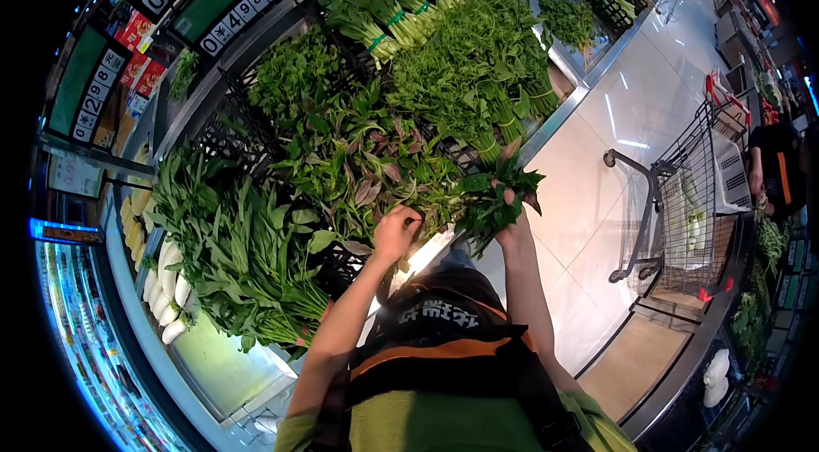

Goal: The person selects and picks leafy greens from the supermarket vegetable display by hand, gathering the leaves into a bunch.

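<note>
My right hand (512, 226) is closed around a bunch of dark leafy greens (479, 196), held just above the display's front edge. Leaves stick out on both sides of the fingers. My left hand (397, 232) has its fingers curled together at the near edge of a loose heap of purple-and-green leafy greens (367, 166); whether a small piece is pinched in them is hidden. To the left of that hand lies a large pile of long-leaved greens (247, 243), stems pointing toward me.
Behind the heap lie tied bundles of leafy greens (392, 17) and feathery greens (469, 68). White radishes (166, 290) sit at the left, below price signs (243, 17). A shopping cart (682, 196) stands in the aisle at right, near another person (772, 166).
</note>
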Demonstrator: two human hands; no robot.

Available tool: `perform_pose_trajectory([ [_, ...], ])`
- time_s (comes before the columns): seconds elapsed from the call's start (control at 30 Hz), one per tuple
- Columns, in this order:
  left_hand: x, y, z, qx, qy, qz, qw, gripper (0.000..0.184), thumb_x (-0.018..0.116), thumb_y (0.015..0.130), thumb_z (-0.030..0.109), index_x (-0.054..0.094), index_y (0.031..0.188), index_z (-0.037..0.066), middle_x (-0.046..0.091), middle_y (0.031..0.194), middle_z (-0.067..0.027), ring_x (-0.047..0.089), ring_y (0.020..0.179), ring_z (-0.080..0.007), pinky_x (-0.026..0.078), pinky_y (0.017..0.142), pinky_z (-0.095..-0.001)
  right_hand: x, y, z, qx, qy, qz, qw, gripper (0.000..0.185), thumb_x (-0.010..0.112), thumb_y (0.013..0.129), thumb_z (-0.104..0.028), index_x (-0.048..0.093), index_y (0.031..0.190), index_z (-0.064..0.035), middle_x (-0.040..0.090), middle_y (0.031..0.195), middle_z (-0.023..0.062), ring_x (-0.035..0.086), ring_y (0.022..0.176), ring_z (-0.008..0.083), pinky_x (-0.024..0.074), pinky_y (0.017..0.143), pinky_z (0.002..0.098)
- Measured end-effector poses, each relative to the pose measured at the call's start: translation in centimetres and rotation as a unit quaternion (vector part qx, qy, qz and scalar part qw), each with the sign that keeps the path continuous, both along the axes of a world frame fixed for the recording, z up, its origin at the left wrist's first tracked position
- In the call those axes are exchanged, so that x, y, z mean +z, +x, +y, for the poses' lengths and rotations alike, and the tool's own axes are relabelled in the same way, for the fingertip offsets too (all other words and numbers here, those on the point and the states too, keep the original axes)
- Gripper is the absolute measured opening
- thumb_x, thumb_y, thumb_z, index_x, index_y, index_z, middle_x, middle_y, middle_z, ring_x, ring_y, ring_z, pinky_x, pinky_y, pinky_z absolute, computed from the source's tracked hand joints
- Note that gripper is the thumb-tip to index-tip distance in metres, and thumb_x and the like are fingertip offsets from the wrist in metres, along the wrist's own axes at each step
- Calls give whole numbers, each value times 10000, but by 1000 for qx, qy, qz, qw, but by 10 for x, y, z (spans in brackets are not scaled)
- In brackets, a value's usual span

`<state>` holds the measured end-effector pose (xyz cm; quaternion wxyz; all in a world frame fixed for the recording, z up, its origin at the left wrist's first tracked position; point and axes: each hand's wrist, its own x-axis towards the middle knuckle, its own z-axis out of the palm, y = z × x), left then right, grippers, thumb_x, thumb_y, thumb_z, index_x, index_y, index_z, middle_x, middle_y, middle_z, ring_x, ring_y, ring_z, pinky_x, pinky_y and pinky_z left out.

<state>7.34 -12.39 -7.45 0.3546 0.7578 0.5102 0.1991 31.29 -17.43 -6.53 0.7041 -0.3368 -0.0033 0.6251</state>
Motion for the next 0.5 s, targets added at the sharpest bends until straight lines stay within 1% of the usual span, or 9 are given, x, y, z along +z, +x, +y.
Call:
perform_pose_trajectory([
  [0.03,7,-3,2,37,-68,-47,996,44,633,790,72,636,833,64,623,820,-31,603,623,-150,460,519,-290,-2,0,-2,4,2,1,1000,507,782,673,-292,589,1073,-48,607,1072,65,570,988,236,478,869,373],
  [0.07,6,-8,7,71,-202,-185,959,60,630,817,72,626,863,34,625,752,0,578,622,-90,433,507,-235,-3,-1,-5,9,4,2,1000,512,795,658,-288,596,1063,-48,609,1067,61,571,986,234,477,871,373],
  [0.1,31,-7,8,127,-262,-207,934,94,638,816,65,615,890,12,616,722,15,579,636,-86,436,524,-219,0,-4,-6,9,-2,-5,1000,516,799,653,-285,597,1063,-48,611,1064,60,572,985,234,476,873,373],
  [0.17,10,-18,12,75,-114,-154,979,94,643,810,70,631,884,14,623,710,-1,580,637,-85,449,540,-220,5,-9,-10,10,-15,-20,1000,524,807,643,-278,598,1063,-47,616,1057,56,574,982,234,473,878,373],
  [0.23,18,-11,4,13,-41,-87,995,110,666,782,85,650,876,28,651,731,-37,603,638,-112,465,554,-244,6,-10,-10,12,-19,-16,1000,521,810,635,-292,612,1047,-44,623,1043,61,579,967,236,472,877,379],
  [0.3,14,1,-5,-32,-51,44,997,193,645,759,88,682,946,120,670,828,-104,648,704,-248,507,654,-342,7,-9,-8,11,-12,-17,1000,515,810,633,-294,618,1039,-41,628,1025,69,582,959,237,473,874,379],
  [0.37,2,9,-9,-77,20,143,987,271,583,771,87,666,1017,162,664,836,-122,644,719,-283,509,638,-365,7,-6,-10,7,-3,-7,1000,490,798,652,-270,614,1042,-37,629,1018,69,585,953,228,478,867,371],
  [0.43,-15,15,-6,-92,26,197,976,298,592,756,104,652,1038,180,652,792,-134,629,722,-304,493,616,-401,3,-1,-16,1,9,13,1000,446,774,690,-220,599,1054,-31,628,1022,60,589,948,207,485,855,355],
  [0.5,-26,19,-5,-121,27,239,963,326,586,744,113,640,1055,197,644,763,-142,620,717,-313,484,603,-419,-2,1,-18,-7,-8,-5,1000,470,797,657,-266,614,1026,-41,633,994,64,599,916,218,500,825,366],
])
